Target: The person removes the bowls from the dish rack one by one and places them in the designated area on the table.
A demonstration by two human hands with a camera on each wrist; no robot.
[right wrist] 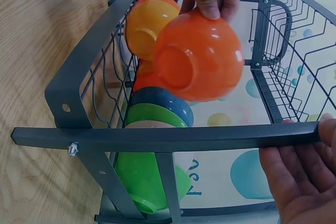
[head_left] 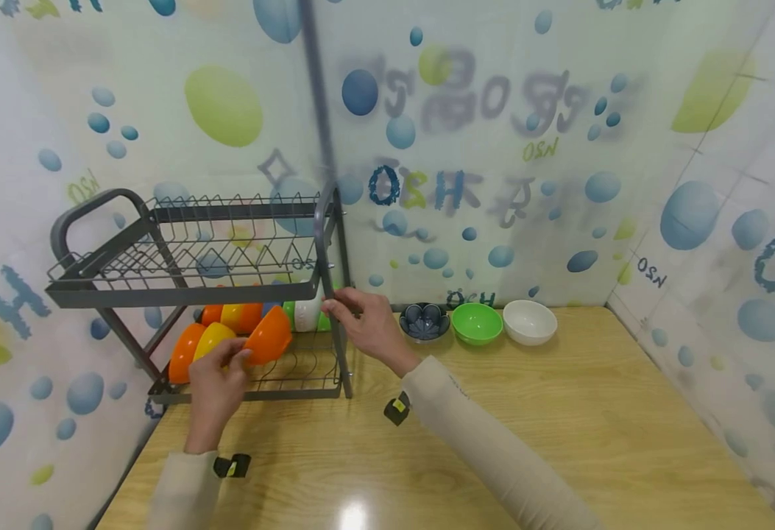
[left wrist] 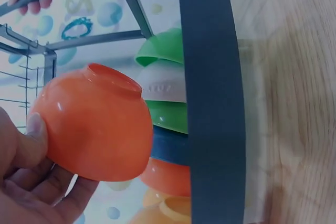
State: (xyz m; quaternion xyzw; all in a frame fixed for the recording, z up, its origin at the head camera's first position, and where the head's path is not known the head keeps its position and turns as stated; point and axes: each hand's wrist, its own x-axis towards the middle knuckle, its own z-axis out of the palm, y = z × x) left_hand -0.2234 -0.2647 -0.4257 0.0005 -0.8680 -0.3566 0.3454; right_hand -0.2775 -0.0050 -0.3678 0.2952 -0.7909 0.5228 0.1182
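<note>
My left hand (head_left: 218,379) pinches an orange bowl (head_left: 269,337) by its rim, tilted on its side, at the front of the lower rack shelf. In the left wrist view the orange bowl (left wrist: 97,124) shows its foot ring, with thumb and fingers at its edge. My right hand (head_left: 370,327) grips the right upright of the dark dish rack (head_left: 182,296); the right wrist view shows the fingers (right wrist: 294,169) curled round that bar. On the lower shelf stand a yellow bowl (head_left: 212,340), another orange bowl (head_left: 185,353), and a row of coloured bowls behind.
A dark flower-shaped bowl (head_left: 424,322), a green bowl (head_left: 476,324) and a white bowl (head_left: 529,322) stand in a row by the back wall, right of the rack. The upper wire shelf (head_left: 228,250) hangs over the lower one. Wooden tabletop (head_left: 493,412) stretches forward and right.
</note>
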